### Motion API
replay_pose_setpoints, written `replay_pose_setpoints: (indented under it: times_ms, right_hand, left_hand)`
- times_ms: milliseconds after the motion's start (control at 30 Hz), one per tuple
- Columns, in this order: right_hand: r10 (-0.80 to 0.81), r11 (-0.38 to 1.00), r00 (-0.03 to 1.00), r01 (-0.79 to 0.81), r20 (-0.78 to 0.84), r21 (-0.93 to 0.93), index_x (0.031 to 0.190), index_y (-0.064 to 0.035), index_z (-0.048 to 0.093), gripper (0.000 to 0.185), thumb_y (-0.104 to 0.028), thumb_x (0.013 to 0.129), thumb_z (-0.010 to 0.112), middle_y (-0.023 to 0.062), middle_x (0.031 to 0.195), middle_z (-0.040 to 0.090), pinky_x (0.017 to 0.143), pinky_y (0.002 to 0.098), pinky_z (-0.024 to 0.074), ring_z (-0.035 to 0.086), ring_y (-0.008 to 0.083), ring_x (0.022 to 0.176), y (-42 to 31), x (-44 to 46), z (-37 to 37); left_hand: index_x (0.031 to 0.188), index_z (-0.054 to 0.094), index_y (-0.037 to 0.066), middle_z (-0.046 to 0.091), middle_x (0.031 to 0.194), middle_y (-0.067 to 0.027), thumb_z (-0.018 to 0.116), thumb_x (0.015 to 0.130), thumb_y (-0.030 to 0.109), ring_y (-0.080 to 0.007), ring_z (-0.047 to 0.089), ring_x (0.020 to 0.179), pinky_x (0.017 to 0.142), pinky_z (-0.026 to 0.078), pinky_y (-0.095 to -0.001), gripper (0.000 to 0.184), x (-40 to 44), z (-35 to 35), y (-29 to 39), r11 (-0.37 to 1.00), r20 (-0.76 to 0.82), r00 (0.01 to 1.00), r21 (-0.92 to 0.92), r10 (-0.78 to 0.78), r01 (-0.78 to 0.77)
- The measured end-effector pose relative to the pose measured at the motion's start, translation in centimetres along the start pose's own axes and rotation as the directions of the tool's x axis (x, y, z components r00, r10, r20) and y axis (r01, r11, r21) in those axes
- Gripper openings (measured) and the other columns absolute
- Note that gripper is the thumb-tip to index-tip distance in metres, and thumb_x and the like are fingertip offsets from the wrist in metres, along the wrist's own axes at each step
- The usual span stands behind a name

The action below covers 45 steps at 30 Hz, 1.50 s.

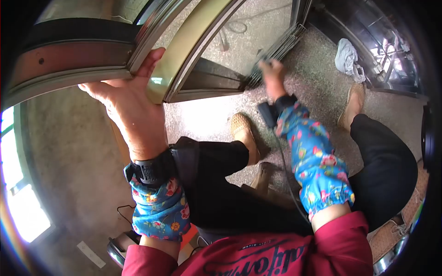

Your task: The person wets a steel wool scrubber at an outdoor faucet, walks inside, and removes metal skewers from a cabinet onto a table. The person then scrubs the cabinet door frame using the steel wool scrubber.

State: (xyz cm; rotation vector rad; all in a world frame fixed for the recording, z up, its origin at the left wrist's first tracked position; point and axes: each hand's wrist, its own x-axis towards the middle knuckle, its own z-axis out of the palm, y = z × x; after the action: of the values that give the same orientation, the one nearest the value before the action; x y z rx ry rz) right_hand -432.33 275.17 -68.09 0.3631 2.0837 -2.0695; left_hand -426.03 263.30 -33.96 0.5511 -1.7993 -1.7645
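My left hand (133, 106) is wrapped around the lower edge of a metal-framed panel (73, 62), its thumb on the near side and its fingertips curling up past the frame's corner. Beside those fingers runs a pale yellow strip (179, 50), with a metal-framed glass pane (244, 27) to its right. My right hand (274, 78) is at the pane's lower right, fingers bent and slightly blurred. It is against or close to a dark, ribbed bundle of thin metal bars (281, 46). Whatever lies inside its fingers is hidden.
A white cloth (346, 57) lies by a shiny metal cabinet (386, 46) at the right. The speckled floor (313, 69) holds my feet in woven slippers (241, 126). A cable (287, 170) hangs along my right sleeve. Brown shoes (391, 237) sit at lower right.
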Motion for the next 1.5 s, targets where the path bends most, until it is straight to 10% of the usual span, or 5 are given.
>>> replay_pose_setpoints:
  times_ms: [133,267,500,833,1500]
  right_hand:
    - [-0.165,0.985,0.966,0.152,-0.198,-0.076,0.084,0.0028,0.065,0.025,-0.02,0.074,0.066,0.006,0.072,0.066,0.056,0.0305,0.0458,0.056,0.0136,0.058,-1.0,2.9,-0.9]
    - [-0.018,1.0,0.813,0.016,0.583,0.009,0.089,-0.0006,0.068,0.024,-0.019,0.075,0.072,0.0025,0.072,0.064,0.057,0.0269,0.0464,0.057,0.0101,0.066,1.2,-2.5,-3.2]
    - [0.297,0.79,0.65,0.244,0.699,-0.562,0.1,0.0007,0.065,0.038,-0.028,0.076,0.072,0.0086,0.09,0.068,0.074,0.0299,0.0482,0.061,0.0167,0.081,2.6,-2.0,-9.0]
    - [0.281,0.627,0.879,-0.471,0.384,0.62,0.108,-0.0061,0.052,0.032,-0.025,0.084,0.062,0.0095,0.101,0.06,0.076,0.0383,0.0485,0.06,0.0241,0.092,5.7,4.6,-4.5]
    - [0.441,0.811,0.886,-0.462,0.146,0.358,0.092,-0.0036,0.063,0.024,-0.023,0.077,0.064,0.0079,0.084,0.063,0.063,0.0352,0.0502,0.061,0.0203,0.072,2.5,5.9,-2.3]
  left_hand:
    - [0.137,0.031,0.018,0.046,0.13,-0.0119,0.027,0.091,0.067,-0.0341,0.055,0.098,0.092,0.045,-0.0442,0.067,0.1,0.3,-0.3,0.995,-0.051,0.997,0.084,0.062,-0.058]
    - [0.138,0.027,0.018,0.042,0.134,-0.012,0.026,0.094,0.062,-0.0342,0.054,0.103,0.092,0.046,-0.0464,0.063,0.1,0.4,0.3,0.999,-0.055,0.997,0.0,0.046,-0.046]
    - [0.138,0.026,0.019,0.041,0.133,-0.0135,0.025,0.095,0.06,-0.0327,0.051,0.108,0.092,0.046,-0.0478,0.059,0.0,-0.4,0.3,0.999,0.03,0.999,-0.005,0.033,-0.033]
    - [0.137,0.025,0.021,0.041,0.131,-0.0131,0.026,0.096,0.058,-0.0311,0.051,0.108,0.092,0.046,-0.0479,0.055,0.1,0.1,0.5,1.0,0.011,1.0,-0.019,0.018,-0.018]
    - [0.133,0.033,0.013,0.047,0.124,-0.0153,0.021,0.095,0.062,-0.0325,0.054,0.099,0.092,0.043,-0.0434,0.064,-1.6,-1.4,0.8,0.996,0.04,0.999,-0.076,-0.033,0.036]
